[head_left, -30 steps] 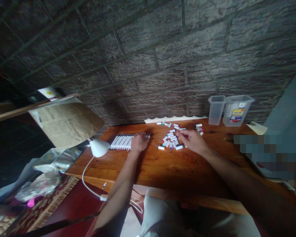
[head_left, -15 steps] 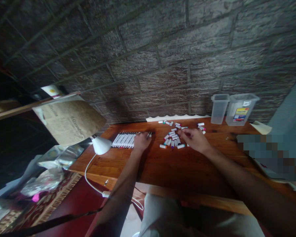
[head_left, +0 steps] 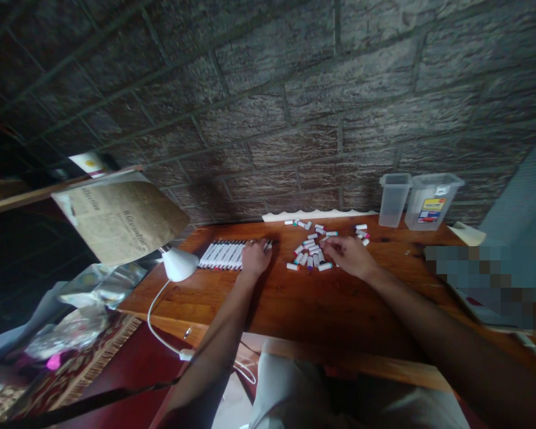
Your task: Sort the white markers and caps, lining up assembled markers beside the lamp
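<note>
White markers (head_left: 222,255) lie side by side in a tidy row at the desk's left, their dark ends toward the wall. My left hand (head_left: 256,257) covers the right end of this row, its fingers curled around a marker whose tip shows beyond them. To the right lies a loose pile of short white marker caps (head_left: 312,249) with coloured ends. At the pile's right edge is my right hand (head_left: 351,255), thumb and forefinger pinched together on what looks like a cap, mostly hidden by the fingers.
A lamp with a paper shade (head_left: 125,217) and white base (head_left: 178,264) stands left. Two clear plastic containers (head_left: 433,205) stand against the brick wall at the back right. A scalloped white strip (head_left: 317,215) runs along the wooden desk's (head_left: 295,304) back edge.
My right hand has drawn slightly back from the pile, uncovering more of a cap by its fingertips. My left hand stays at the marker row. The view has shifted a little.
</note>
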Motion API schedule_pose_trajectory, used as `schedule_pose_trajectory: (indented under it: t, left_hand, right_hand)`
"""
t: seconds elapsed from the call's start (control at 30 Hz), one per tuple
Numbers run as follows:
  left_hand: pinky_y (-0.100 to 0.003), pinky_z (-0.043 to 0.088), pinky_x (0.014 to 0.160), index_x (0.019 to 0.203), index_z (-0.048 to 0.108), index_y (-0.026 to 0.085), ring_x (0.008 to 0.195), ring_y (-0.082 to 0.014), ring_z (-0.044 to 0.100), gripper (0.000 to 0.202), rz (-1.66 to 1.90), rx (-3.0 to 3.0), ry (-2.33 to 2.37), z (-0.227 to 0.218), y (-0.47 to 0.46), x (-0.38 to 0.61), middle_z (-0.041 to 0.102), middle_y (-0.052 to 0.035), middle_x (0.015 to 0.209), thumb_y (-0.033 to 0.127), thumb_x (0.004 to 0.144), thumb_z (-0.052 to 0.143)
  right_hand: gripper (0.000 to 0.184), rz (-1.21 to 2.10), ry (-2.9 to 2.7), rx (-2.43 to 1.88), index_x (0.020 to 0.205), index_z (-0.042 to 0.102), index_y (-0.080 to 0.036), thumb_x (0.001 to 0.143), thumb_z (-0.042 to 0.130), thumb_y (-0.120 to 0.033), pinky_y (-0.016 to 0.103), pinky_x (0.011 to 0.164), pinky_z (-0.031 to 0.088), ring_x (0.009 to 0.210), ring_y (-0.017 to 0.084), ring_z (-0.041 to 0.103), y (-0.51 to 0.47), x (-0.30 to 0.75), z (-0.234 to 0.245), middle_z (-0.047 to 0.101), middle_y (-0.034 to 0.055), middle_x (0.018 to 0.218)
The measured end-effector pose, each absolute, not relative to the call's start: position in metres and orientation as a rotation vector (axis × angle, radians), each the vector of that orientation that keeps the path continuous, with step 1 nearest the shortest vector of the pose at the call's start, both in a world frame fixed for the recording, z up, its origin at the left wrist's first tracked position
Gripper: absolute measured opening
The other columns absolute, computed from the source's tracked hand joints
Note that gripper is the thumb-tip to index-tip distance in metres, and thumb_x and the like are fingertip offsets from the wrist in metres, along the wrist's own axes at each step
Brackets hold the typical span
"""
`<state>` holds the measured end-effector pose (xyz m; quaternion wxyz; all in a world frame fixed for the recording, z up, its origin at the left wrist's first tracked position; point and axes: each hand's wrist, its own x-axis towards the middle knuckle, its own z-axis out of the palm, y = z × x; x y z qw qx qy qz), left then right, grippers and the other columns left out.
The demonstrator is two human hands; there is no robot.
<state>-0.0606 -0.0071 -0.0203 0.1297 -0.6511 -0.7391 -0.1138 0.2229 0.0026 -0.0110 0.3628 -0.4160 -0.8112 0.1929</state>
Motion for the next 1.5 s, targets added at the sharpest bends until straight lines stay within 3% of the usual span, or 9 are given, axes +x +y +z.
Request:
schedule_pose_trajectory:
  t: [0.2, 0.33, 0.47, 0.63, 0.8, 0.97, 1.1, 1.27, 1.5]
  left_hand:
    - [-0.042, 0.045, 0.095, 0.122, 0.062, 0.018, 0.111, -0.0304, 0.055, 0.041, -0.404, -1.909, -2.179, -0.024, -0.006, -0.062, 0.065, -0.0132, 0.116, 0.029, 0.084, 0.052]
    - [-0.048, 0.040, 0.102, 0.130, 0.056, 0.015, 0.122, -0.0333, 0.048, 0.051, -0.547, -1.971, -2.110, -0.025, -0.005, -0.057, 0.055, -0.0156, 0.131, 0.046, 0.090, 0.046]
    - [-0.048, 0.027, 0.113, 0.142, 0.041, 0.018, 0.139, -0.0314, 0.030, 0.066, -0.571, -2.240, -2.020, -0.020, 0.017, -0.041, 0.037, -0.0134, 0.149, 0.059, 0.091, 0.037]
    - [-0.045, 0.024, 0.115, 0.144, 0.038, 0.021, 0.143, -0.0262, 0.024, 0.062, -0.500, -2.454, -1.965, -0.020, 0.077, -0.003, 0.033, -0.0114, 0.152, 0.058, 0.093, 0.031]
    - [-0.048, 0.030, 0.110, 0.125, 0.058, 0.022, 0.135, -0.0268, 0.036, 0.049, -0.569, -2.338, -2.010, -0.037, 0.110, 0.014, 0.044, -0.0121, 0.143, 0.053, 0.093, 0.036]
    - [-0.035, 0.035, 0.109, 0.103, 0.069, 0.018, 0.121, -0.0207, 0.050, 0.043, -0.721, -2.382, -1.844, -0.037, 0.104, 0.009, 0.063, -0.0097, 0.114, 0.050, 0.093, 0.041]
    - [-0.031, 0.040, 0.106, 0.098, 0.068, 0.016, 0.113, -0.0179, 0.055, 0.037, -0.783, -2.522, -1.677, -0.028, 0.091, 0.012, 0.063, -0.0088, 0.111, 0.043, 0.093, 0.044]
    - [-0.033, 0.044, 0.102, 0.117, 0.060, 0.018, 0.114, -0.0184, 0.057, 0.041, -0.868, -2.769, -1.677, -0.022, 0.076, 0.021, 0.063, -0.0079, 0.118, 0.046, 0.095, 0.038]
    - [-0.037, 0.027, 0.116, 0.138, 0.044, 0.017, 0.141, -0.0195, 0.031, 0.050, -0.852, -2.726, -1.785, -0.034, 0.086, 0.033, 0.040, -0.0114, 0.148, 0.045, 0.096, 0.037]
  right_hand:
    - [0.033, 0.490, -2.090, -1.089, 0.090, 0.071, -0.022, 0.093, 0.044, -0.040, 0.026, 0.069, 0.045, 0.072, 0.016, 0.063, 0.011, 0.223, -0.017, 0.073, 0.0018, 0.083]
    - [0.033, 0.138, -2.003, -1.261, 0.104, 0.069, -0.019, 0.091, 0.048, -0.040, 0.035, 0.098, 0.039, 0.112, 0.023, 0.056, 0.040, 0.239, -0.029, 0.069, 0.0089, 0.111]
    - [0.046, 0.113, -1.896, -1.633, 0.123, 0.061, -0.022, 0.092, 0.044, -0.051, 0.044, 0.103, 0.036, 0.124, 0.028, 0.047, 0.065, 0.259, -0.043, 0.054, 0.0100, 0.136]
    - [0.049, 0.210, -1.960, -1.626, 0.117, 0.065, -0.023, 0.098, 0.029, -0.050, 0.043, 0.104, 0.036, 0.123, 0.026, 0.050, 0.069, 0.263, -0.046, 0.058, 0.0068, 0.133]
    - [0.045, 0.290, -2.017, -1.461, 0.110, 0.066, -0.023, 0.098, 0.029, -0.046, 0.035, 0.097, 0.043, 0.113, 0.023, 0.058, 0.058, 0.265, -0.038, 0.067, 0.0069, 0.119]
    - [0.044, 0.440, -2.088, -1.272, 0.113, 0.064, -0.023, 0.098, 0.031, -0.047, 0.030, 0.094, 0.044, 0.110, 0.021, 0.061, 0.050, 0.258, -0.034, 0.067, 0.0073, 0.118]
    - [0.043, 0.465, -2.122, -1.146, 0.119, 0.062, -0.024, 0.097, 0.033, -0.048, 0.028, 0.099, 0.042, 0.115, 0.020, 0.059, 0.044, 0.245, -0.036, 0.065, 0.0056, 0.123]
    - [0.046, 0.503, -2.105, -1.130, 0.125, 0.059, -0.023, 0.096, 0.035, -0.050, 0.028, 0.097, 0.044, 0.113, 0.018, 0.060, 0.039, 0.243, -0.037, 0.064, 0.0060, 0.125]
    - [0.047, 0.411, -2.147, -1.148, 0.130, 0.054, -0.022, 0.096, 0.037, -0.048, 0.034, 0.106, 0.038, 0.123, 0.020, 0.053, 0.041, 0.241, -0.040, 0.058, 0.0080, 0.133]
